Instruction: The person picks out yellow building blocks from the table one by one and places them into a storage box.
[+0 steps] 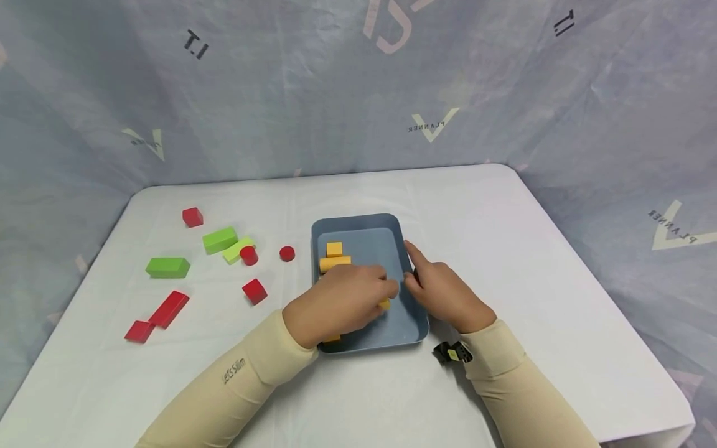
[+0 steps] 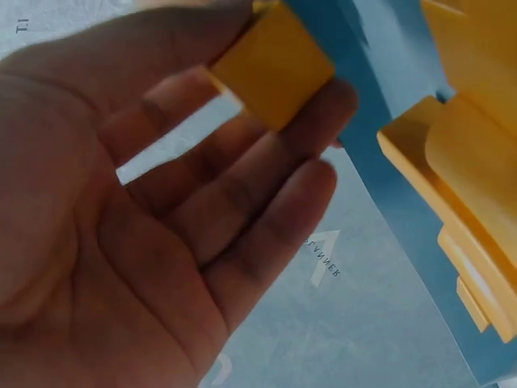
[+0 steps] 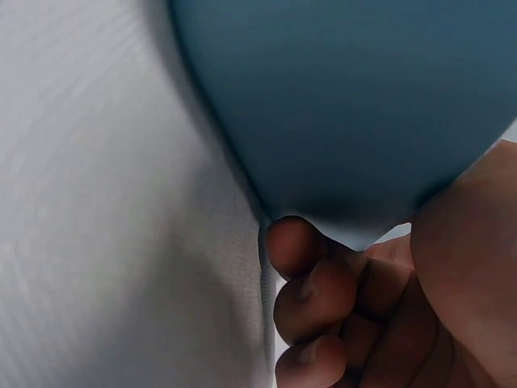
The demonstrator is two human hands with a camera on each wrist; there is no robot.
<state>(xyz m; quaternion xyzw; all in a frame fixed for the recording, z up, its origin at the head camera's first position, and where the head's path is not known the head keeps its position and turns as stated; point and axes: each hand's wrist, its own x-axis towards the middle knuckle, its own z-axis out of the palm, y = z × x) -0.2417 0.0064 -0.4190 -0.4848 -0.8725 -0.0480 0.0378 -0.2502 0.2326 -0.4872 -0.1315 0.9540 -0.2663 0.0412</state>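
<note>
My left hand (image 1: 342, 298) is over the blue-grey tray (image 1: 372, 219), pinching a yellow block (image 2: 279, 65) between thumb and fingertips. In the left wrist view a square face of that block shows; in the head view only a small corner peeks out past the fingers. More yellow blocks lie along the tray's left side, among them a cube (image 1: 334, 249) and a cylinder (image 1: 338, 261); others are partly hidden under my left hand. My right hand (image 1: 448, 295) holds the tray's right wall from outside, with several fingers curled by its lower edge in the right wrist view.
Left of the tray lie loose blocks: green bars (image 1: 168, 267), a red cube (image 1: 254, 291), a red disc (image 1: 287, 253), a red cylinder (image 1: 249, 256) and a red bar (image 1: 169, 309). A small black device (image 1: 452, 353) is beside my right sleeve. Grey printed cloth (image 1: 336, 93) hangs behind the white table (image 1: 476, 205).
</note>
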